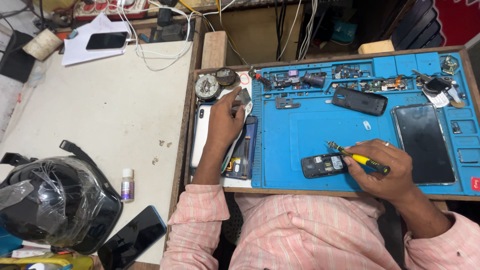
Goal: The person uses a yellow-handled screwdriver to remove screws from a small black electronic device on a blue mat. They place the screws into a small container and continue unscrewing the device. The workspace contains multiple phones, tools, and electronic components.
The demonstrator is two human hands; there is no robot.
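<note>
My right hand (pixel 385 170) holds a yellow-handled screwdriver (pixel 357 157) over the blue repair mat (pixel 320 125); its tip points up and left. A small opened black phone (pixel 324 165) lies on the mat just left of that hand. My left hand (pixel 225 120) reaches to the left side of the tray and pinches a small grey part (pixel 244 96) with its fingertips, above a white phone (pixel 201 134) and a dark blue opened phone (pixel 243 150).
On the mat lie a black back cover (pixel 360 100), a large dark phone (pixel 424 142) and several small parts along the top. The white table on the left holds a helmet (pixel 55 200), a small bottle (pixel 127 184), a black phone (pixel 132 243) and cables.
</note>
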